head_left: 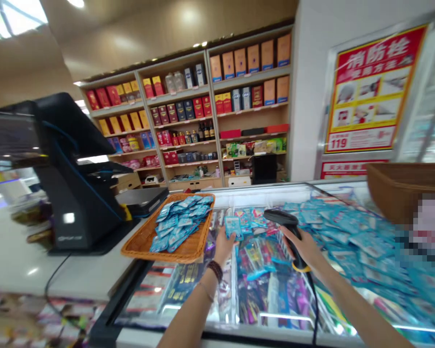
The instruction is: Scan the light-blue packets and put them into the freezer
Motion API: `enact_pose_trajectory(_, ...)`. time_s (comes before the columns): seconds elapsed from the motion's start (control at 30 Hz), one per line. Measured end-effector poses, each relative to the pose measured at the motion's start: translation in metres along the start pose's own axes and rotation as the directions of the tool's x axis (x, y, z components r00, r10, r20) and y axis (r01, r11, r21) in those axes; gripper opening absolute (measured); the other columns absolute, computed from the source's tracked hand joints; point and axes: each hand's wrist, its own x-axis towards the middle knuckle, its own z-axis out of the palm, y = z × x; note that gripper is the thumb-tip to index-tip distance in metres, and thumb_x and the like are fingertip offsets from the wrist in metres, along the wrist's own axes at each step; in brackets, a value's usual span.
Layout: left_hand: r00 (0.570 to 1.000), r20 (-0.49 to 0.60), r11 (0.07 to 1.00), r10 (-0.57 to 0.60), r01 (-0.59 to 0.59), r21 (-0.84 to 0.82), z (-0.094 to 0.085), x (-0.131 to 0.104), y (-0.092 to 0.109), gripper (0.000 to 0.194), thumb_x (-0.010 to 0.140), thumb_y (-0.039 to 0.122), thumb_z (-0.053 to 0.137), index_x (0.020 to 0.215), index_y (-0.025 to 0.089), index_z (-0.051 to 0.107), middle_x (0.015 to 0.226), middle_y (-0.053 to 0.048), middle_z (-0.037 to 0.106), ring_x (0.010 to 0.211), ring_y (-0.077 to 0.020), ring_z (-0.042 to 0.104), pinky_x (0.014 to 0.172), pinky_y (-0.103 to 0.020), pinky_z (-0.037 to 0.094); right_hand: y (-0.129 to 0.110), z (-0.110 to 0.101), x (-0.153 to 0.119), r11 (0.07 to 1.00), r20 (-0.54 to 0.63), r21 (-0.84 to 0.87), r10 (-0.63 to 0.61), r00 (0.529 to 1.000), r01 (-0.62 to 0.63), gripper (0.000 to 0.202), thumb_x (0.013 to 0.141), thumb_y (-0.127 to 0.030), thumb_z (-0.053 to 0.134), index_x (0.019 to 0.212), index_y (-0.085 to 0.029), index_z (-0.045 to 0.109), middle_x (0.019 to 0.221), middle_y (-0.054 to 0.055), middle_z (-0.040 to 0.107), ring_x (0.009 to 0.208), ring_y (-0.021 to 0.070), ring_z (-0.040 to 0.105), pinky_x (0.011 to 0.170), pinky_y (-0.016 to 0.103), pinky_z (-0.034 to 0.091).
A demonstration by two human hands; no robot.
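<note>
- Left hand point(224, 246): fingers pinch a blue packet point(233, 225), likely light, slippery; edge grip suits
- Right hand point(310, 247): fingers wrap scanner point(281, 217)
- Basket point(140, 241): nine o'clock from left hand

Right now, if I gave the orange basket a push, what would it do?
The basket looks woven and fairly stiff, so it would probably slide in one piece. It's wide and low, so it likely won't tip easily. But the blue packets are piled loosely and look shiny, so some might slip.

A shop: stocked shelves point(183, 116), sales terminal point(76, 183), glass-topped freezer point(188, 295).
</note>
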Motion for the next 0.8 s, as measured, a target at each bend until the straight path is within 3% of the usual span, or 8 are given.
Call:
enact_pose_trajectory(0.13, 0.987, 0.139, 0.995, -0.085, 0.093, -0.047, 0.045, 0.005, -0.002, 0.051, 0.065, 0.034, 0.088, 0.106, 0.021, 0.06, 0.09, -0.002, 0.071, 0.084, -0.0218, 0.074, 0.076, -0.039, 0.065, -0.004, -0.074, -0.001, 0.998, -0.182, -0.069, -0.028, 0.983, 0.016, 0.05, 0.074, -0.069, 0.072, 0.063, -0.024, 0.054, 0.046, -0.005, 0.054, 0.032, 0.0112, 0.046, 0.035, 0.025, 0.036)
enact_pose_trajectory(0.3, 0.957, 0.276, 0.987, -0.089, 0.123, -0.107, 0.128, 0.003, -0.003, 0.055, 0.06, 0.039, 0.091, 0.103, 0.02, 0.065, 0.093, -0.005, 0.072, 0.088, -0.0223, 0.073, 0.076, -0.036, 0.063, -0.016, -0.158, -0.02, 0.987, -0.393, -0.157, -0.047, 0.918, -0.016, 0.049, 0.07, -0.068, 0.074, 0.059, -0.024, 0.055, 0.045, -0.004, 0.055, 0.031, 0.0118, 0.046, 0.035, 0.026, 0.036)
enact_pose_trajectory(0.43, 0.91, 0.411, 0.973, -0.062, 0.147, -0.179, 0.192, -0.002, 0.006, 0.056, 0.059, 0.039, 0.093, 0.106, 0.021, 0.068, 0.1, -0.007, 0.074, 0.09, -0.0227, 0.072, 0.076, -0.035, 0.062, -0.019, -0.207, -0.035, 0.984, -0.492, -0.176, -0.052, 0.869, -0.041, 0.05, 0.069, -0.07, 0.074, 0.06, -0.023, 0.057, 0.047, -0.002, 0.058, 0.032, 0.0127, 0.048, 0.034, 0.027, 0.035)
enact_pose_trajectory(0.53, 0.874, 0.485, 0.963, -0.033, 0.158, -0.219, 0.233, 0.0, 0.017, 0.056, 0.059, 0.038, 0.093, 0.107, 0.02, 0.07, 0.105, -0.009, 0.074, 0.09, -0.023, 0.073, 0.079, -0.035, 0.061, -0.013, -0.232, -0.042, 0.98, -0.529, -0.194, -0.074, 0.845, -0.036, 0.05, 0.07, -0.07, 0.074, 0.06, -0.023, 0.058, 0.047, -0.002, 0.058, 0.032, 0.0138, 0.049, 0.034, 0.028, 0.038)
enact_pose_trajectory(0.63, 0.829, 0.559, 0.949, 0.001, 0.175, -0.261, 0.264, 0.006, 0.031, 0.061, 0.06, 0.036, 0.093, 0.114, 0.018, 0.071, 0.124, -0.016, 0.071, 0.108, -0.0293, 0.072, 0.094, -0.04, 0.059, -0.006, -0.244, -0.047, 0.976, -0.541, -0.214, -0.086, 0.837, -0.039, 0.051, 0.072, -0.069, 0.074, 0.057, -0.024, 0.056, 0.042, -0.002, 0.054, 0.032, 0.0145, 0.049, 0.035, 0.028, 0.039)
enact_pose_trajectory(0.73, 0.835, 0.55, 0.937, -0.028, 0.214, -0.277, 0.275, 0.01, 0.046, 0.066, 0.065, 0.031, 0.089, 0.126, 0.02, 0.067, 0.153, -0.021, 0.054, 0.138, -0.0347, 0.057, 0.11, -0.042, 0.051, -0.004, -0.243, -0.049, 0.97, -0.527, -0.24, -0.092, 0.845, -0.044, 0.051, 0.074, -0.07, 0.072, 0.056, -0.025, 0.055, 0.038, -0.002, 0.052, 0.032, 0.0159, 0.049, 0.036, 0.029, 0.039)
enact_pose_trajectory(0.8, 0.853, 0.521, 0.926, -0.022, 0.213, -0.31, 0.27, 0.011, 0.054, 0.068, 0.069, 0.028, 0.087, 0.133, 0.022, 0.064, 0.161, -0.02, 0.045, 0.146, -0.0335, 0.049, 0.115, -0.041, 0.046, -0.005, -0.236, -0.049, 0.965, -0.512, -0.257, -0.09, 0.854, -0.052, 0.051, 0.075, -0.07, 0.07, 0.055, -0.026, 0.055, 0.036, -0.002, 0.051, 0.032, 0.0166, 0.049, 0.037, 0.03, 0.039)
